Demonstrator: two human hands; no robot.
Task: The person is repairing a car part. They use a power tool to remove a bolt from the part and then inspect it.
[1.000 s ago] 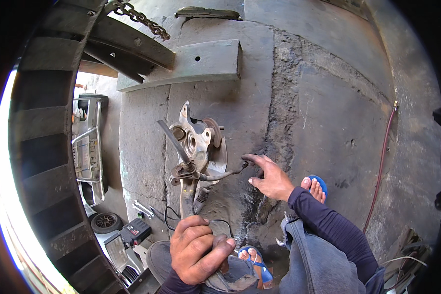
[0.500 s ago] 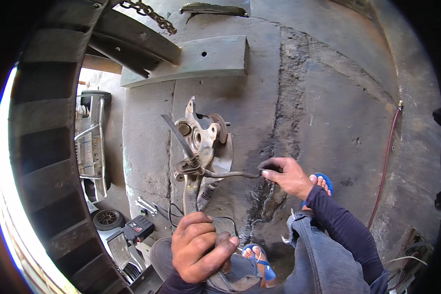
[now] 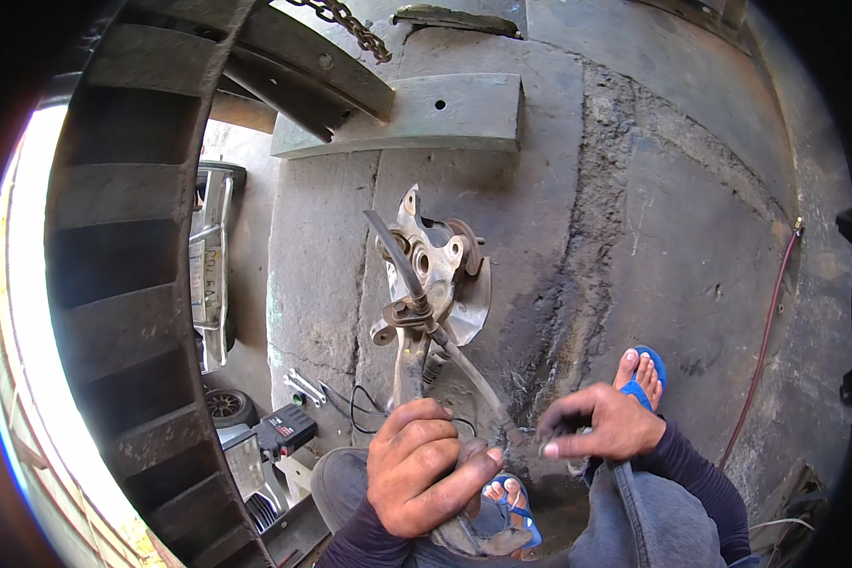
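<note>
"What is your left hand doing?"

"Its fingers are clamped on the near end of this dirty metal arm. My fist hides part of it, and from there the arm runs away from me to the hub piece."

"And where does that hub piece sit?"

"Over the middle of the concrete floor, in from its left edge, with a rusty disc on its right side."

"Your right hand?"

"Curled in front of my right knee. Thumb and forefinger bend round a gap, their blackened tips close to each other; I can't tell whether they pinch anything. The lower end of a thin grey rod stops just beside them, and the rod slants up to a bolted clamp on the arm."

"What else is about you?"

"Two wrenches lie near the floor's left edge, a black box just nearer to me, and a black cable loops between the wrenches and my fist. A grey beam with a round hole stretches across toward the far edge. A red hose runs along the right edge, and I have blue sandals on my feet."
</note>
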